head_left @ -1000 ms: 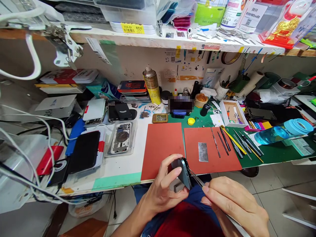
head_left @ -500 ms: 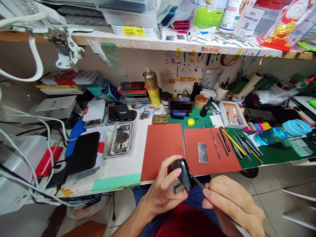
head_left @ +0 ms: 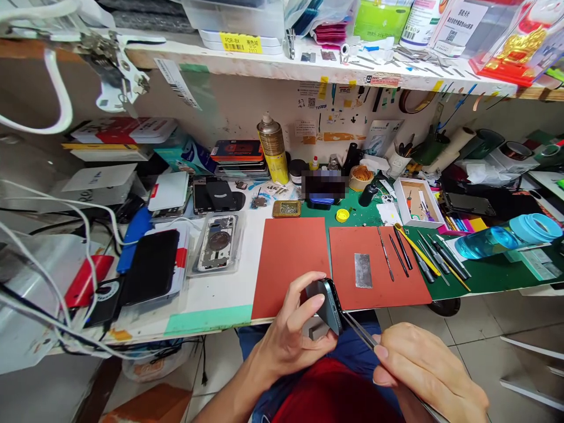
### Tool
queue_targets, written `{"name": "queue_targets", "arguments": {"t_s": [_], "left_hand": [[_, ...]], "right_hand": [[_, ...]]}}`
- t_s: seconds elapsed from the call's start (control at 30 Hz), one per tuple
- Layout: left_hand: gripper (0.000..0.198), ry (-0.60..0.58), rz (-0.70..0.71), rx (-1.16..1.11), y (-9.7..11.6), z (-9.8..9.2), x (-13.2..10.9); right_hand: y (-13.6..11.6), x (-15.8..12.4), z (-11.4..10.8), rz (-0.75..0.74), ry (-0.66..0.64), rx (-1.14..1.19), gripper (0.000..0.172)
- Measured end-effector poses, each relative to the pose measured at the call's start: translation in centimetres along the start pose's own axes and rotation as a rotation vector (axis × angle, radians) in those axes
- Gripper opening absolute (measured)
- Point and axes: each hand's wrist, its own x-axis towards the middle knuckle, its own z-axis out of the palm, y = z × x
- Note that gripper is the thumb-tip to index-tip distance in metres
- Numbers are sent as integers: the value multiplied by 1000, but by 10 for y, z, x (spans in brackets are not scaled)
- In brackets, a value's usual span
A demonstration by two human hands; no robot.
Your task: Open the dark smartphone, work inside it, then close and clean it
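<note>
A yellow sticker [head_left: 241, 42] on a white plastic box [head_left: 238, 49] is showing FOR-BX in black letters; the tiny marks beside and under them are too small to read; a white card [head_left: 453, 22] inside a clear case [head_left: 497, 35] is showing Chinese writing and a square code [head_left: 450, 35]; a white sticker [head_left: 174, 82] on the shelf edge [head_left: 273, 66] is showing black bars; its tiny print is staying too small to read.

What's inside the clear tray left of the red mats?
A phone's rear housing with a round metal disc; the floor of the tray beneath it is covered.
</note>
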Motion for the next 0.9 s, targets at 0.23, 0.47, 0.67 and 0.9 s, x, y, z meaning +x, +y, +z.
{"name": "queue_targets", "arguments": {"t_s": [0.23, 0.47, 0.67, 0.9], "left_hand": [[114, -5, -4, -11, 1, 0, 1], [116, -5, -4, -19, 0, 0, 1], [117, -5, -5, -20, -1, 0, 0], [118, -9, -6, -23, -2, 1, 0]], "right_hand": [[6, -5, 7, -22, 1, 27, 11], [11, -1, 6, -62, -68, 41, 16], [9, -4, 3, -16, -43, 117, 14], [10, -2, -14, 74, -118, 94, 29]]}}
